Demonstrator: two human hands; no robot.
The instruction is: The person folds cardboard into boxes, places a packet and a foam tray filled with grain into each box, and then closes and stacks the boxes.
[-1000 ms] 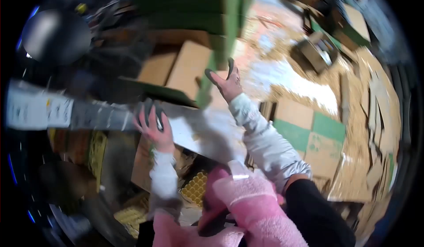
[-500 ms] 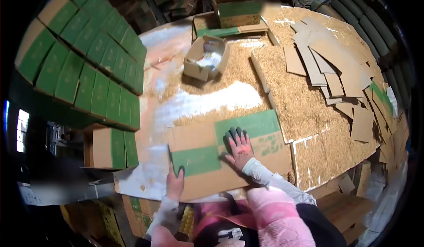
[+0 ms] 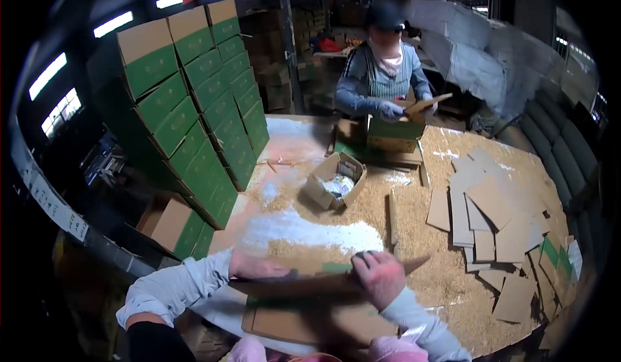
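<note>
A brown cardboard box (image 3: 297, 289) with green print is lifted and tilted at the near edge of the work table. My right hand (image 3: 380, 276) is closed over its upper edge on the right. On the left, my left hand (image 3: 262, 268) grips the same edge, its fingertips partly hidden. Under it lies a brown cardboard panel (image 3: 310, 323) with a green strip; I cannot tell whether both are one piece. Both hands wear dark fingertip coverings.
Stacked green-and-brown boxes (image 3: 207, 103) rise at the left. A small open carton (image 3: 335, 182) holding packets sits mid-table. Cardboard sheets (image 3: 498, 219) lie in a pile at the right. Across the table (image 3: 297, 229), a person (image 3: 381, 71) handles a green box (image 3: 393, 134).
The cardboard lay flat under my hands before; now it is raised and tilted. My right hand went from flat to gripping the edge. The view has tilted up, showing the other person.
</note>
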